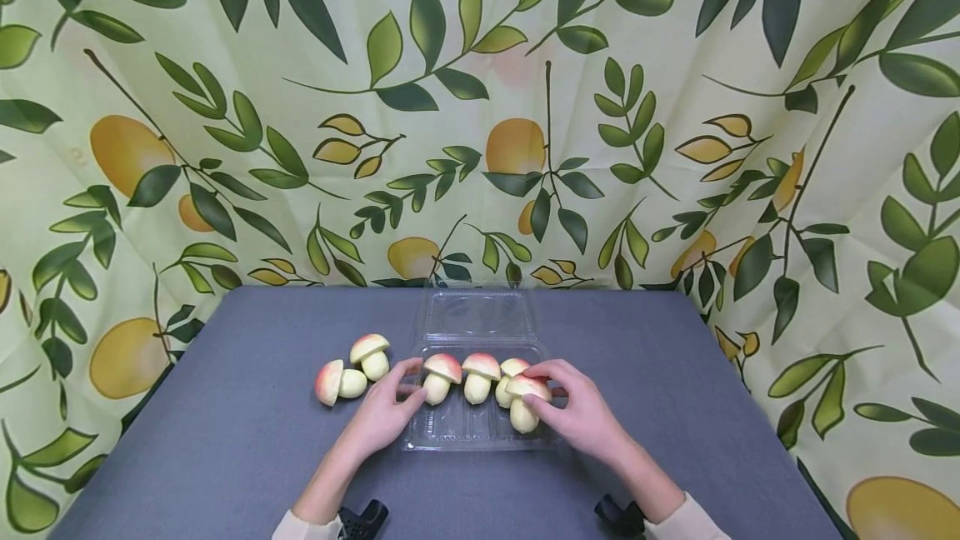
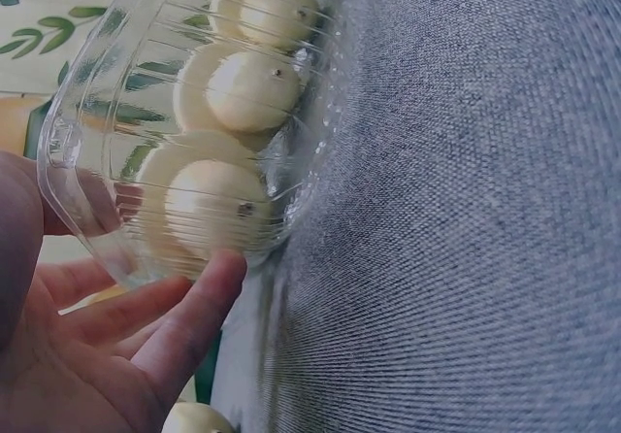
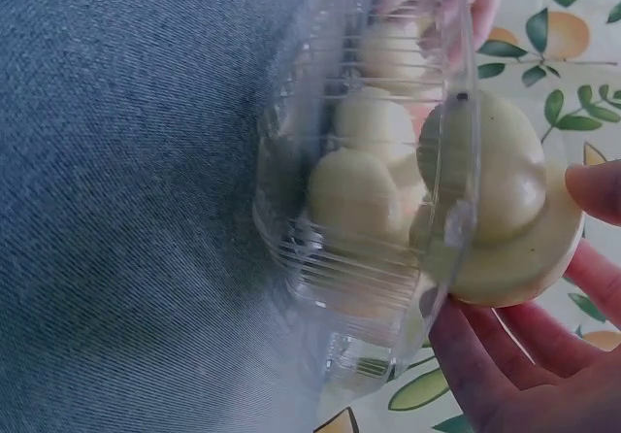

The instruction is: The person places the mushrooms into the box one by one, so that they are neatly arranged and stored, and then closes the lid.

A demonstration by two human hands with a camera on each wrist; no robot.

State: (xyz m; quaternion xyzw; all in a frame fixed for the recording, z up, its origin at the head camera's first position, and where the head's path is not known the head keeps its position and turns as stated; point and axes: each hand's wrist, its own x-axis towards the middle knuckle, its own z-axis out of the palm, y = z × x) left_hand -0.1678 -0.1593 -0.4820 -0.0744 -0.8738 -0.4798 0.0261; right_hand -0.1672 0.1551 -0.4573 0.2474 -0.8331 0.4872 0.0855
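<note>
My right hand holds a mushroom with a red-and-cream cap between thumb and fingers. It is over the right side of a clear plastic container; the right wrist view shows this held mushroom above the rim, stem toward the container. Three similar mushrooms stand in a row inside, caps toward the back; the held one partly covers the rightmost. My left hand grips the container's left end, its thumb inside the wall beside the leftmost mushroom and its other fingers outside.
Two more mushrooms lie left of the container on the grey cloth: one on its side, one tilted behind it. The container's hinged lid lies open at the back. A leaf-and-fruit patterned curtain hangs behind the table.
</note>
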